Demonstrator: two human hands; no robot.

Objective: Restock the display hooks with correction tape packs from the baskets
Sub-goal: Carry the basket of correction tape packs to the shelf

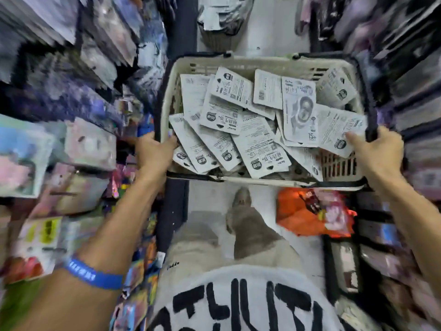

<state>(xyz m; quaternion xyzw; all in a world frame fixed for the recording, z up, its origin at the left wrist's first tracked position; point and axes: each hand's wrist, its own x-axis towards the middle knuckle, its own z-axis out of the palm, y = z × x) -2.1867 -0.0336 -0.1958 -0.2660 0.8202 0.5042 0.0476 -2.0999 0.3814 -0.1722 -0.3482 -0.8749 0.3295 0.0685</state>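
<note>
A beige plastic basket with dark handles is held up in front of me above the aisle floor. Inside it lie several white correction tape packs, loose and overlapping, most with their printed backs up. My left hand grips the basket's left rim, thumb inside over the packs. Curled round the right rim and its dark handle is my right hand, whose thumb touches one pack. The display hooks are not clearly visible because the shelves are blurred.
Blurred racks of hanging stationery line the aisle on the left and right. A second basket with packs stands further down the aisle. An orange bag lies on the floor below right. My shoe is under the basket.
</note>
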